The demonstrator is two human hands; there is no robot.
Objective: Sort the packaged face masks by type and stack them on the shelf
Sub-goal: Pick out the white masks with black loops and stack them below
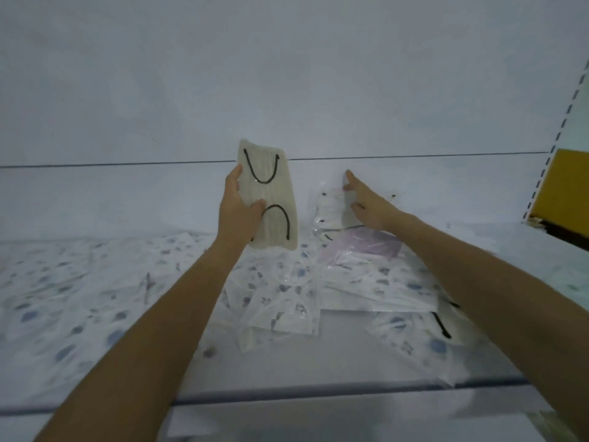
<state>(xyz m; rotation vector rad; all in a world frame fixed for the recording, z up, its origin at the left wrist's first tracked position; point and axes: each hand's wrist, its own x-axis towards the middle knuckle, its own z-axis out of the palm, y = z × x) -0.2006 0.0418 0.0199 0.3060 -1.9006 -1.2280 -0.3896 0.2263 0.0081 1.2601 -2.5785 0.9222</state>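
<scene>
At the left, loose packets of blue-patterned masks were spread over the white shelf. Left of centre, a beige mask with black ear loops was held upright above the shelf, gripped along its left edge between the thumb and fingers of the left hand. Below it, more patterned packets were heaped in the middle. Just to the right, the right hand was stretched out with straight fingers, nothing grasped, over clear packets propped at the far wall; contact could not be told. A pinkish packet lay beneath the wrist. At the far right, a yellow box was seen.
</scene>
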